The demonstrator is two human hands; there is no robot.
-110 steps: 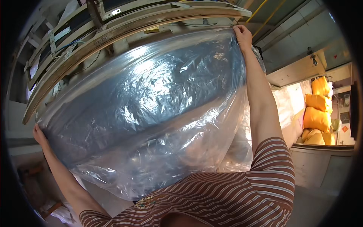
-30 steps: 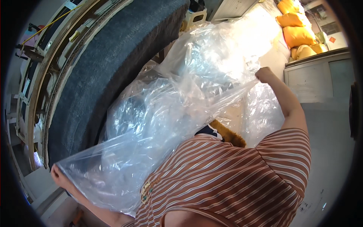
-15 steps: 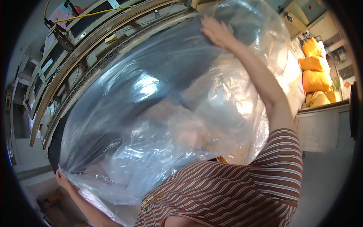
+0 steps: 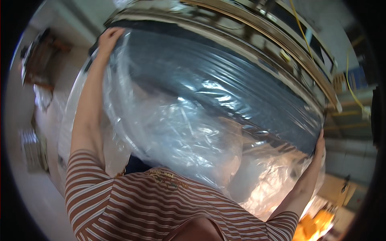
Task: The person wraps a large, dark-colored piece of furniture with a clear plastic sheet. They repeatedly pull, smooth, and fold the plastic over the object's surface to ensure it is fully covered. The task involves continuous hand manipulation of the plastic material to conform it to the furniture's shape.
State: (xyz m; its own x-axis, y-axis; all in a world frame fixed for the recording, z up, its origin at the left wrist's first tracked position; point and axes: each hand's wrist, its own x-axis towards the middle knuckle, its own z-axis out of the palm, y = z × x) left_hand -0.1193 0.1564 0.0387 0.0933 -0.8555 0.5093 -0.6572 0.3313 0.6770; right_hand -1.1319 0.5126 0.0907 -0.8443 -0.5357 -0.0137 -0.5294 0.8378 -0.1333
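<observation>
A wide sheet of clear plastic film spreads in front of me, draped over a dark flat surface. My left hand is at the far left corner, fingers closed on the film's edge. Over at the right end, my right hand grips the film's other side; its fingertips are partly hidden. Between my hands the far part of the film is pulled fairly taut, with long creases. The nearer part hangs loose and crumpled against my striped shirt.
Beyond the dark surface runs a long machine frame with wooden rails. A yellow cord hangs over it. Orange bundles are at the lower right. A dark piece of furniture stands on the floor at the left.
My view has swung to the left. My left hand has moved to the far left corner, my right hand to the right end. The billowing film now lies flatter and tighter over the dark surface.
</observation>
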